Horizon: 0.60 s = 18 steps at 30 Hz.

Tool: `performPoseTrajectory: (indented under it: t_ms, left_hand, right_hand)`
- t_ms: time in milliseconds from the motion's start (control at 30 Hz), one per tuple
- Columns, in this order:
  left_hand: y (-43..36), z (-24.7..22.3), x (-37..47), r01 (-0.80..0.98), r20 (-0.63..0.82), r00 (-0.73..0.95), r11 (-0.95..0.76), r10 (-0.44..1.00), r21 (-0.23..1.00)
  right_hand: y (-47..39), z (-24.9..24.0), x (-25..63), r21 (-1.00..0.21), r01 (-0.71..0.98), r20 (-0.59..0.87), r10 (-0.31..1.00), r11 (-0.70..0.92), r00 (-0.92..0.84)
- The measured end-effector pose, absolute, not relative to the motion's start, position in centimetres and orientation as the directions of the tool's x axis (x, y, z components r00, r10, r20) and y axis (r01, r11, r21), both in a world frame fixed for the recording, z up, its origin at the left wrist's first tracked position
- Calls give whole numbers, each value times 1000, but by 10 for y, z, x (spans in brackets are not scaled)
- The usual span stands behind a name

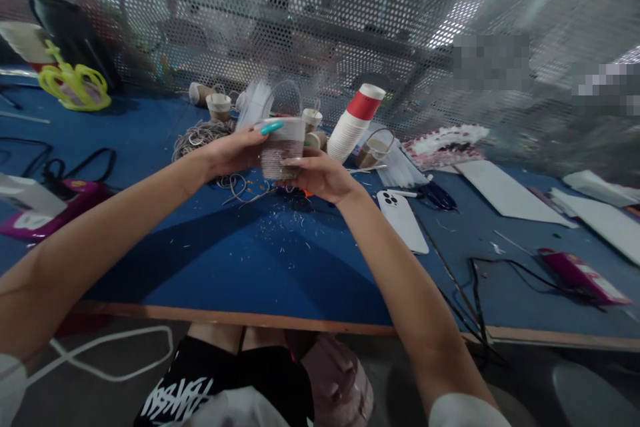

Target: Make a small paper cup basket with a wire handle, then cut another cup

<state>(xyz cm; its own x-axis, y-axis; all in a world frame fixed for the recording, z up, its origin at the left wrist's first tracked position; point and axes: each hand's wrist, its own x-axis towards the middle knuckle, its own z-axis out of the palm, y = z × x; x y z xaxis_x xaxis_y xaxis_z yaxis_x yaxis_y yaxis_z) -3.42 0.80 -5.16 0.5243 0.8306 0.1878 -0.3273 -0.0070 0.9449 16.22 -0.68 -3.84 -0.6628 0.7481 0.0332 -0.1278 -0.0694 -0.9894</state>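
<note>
- Head view. Cord-wrapped cup (283,159) held up in front of the body, off the blue table (240,280), about upright; thin arched handle (301,99) rises over it.
- Left hand (233,150): gripping the cup at its upper left, teal-nailed thumb along the pale rim; other fingers mostly hidden.
- Right hand (323,175): gripping the cup's lower right, thumb on the wound side, fingers partly behind and below; exact contact there can't be told.
- Winding covers the lower wall; a paler band shows below the rim.
- Judgement on handling: wall looks like thin paper, so a light, spread hold should serve better than a pinch. Low support from the right seems sound; thumb flat on the rows would keep the cord from sliding. Better to steady by the body than by the handle, which looks easily bent.
- Around it: tangled cord pile (197,140) beyond the left hand; leaning cup stack (345,137) and small handled cup (373,153) beyond the right; pale clippings (270,232) nearer the body; white phone (403,221) right of the right hand.
</note>
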Motion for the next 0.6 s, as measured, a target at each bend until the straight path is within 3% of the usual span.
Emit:
performPoseTrajectory:
  t_ms: [233, 367, 600]
  left_hand:
    - [3, -47, -24, -299, 286, 416, -167, 863, 940]
    - [2, -47, -23, -241, 314, 349, -239, 883, 941]
    - [-1, -47, -18, -206, 368, 448, -306, 815, 929]
  right_hand:
    - [-12, -40, 162, -986, -148, 42, 734, -81, -678]
    - [-11, -44, 158, -994, -108, 41, 793, -31, -607]
    - [-11, -51, 151, -984, -41, 167, 840, 171, -517]
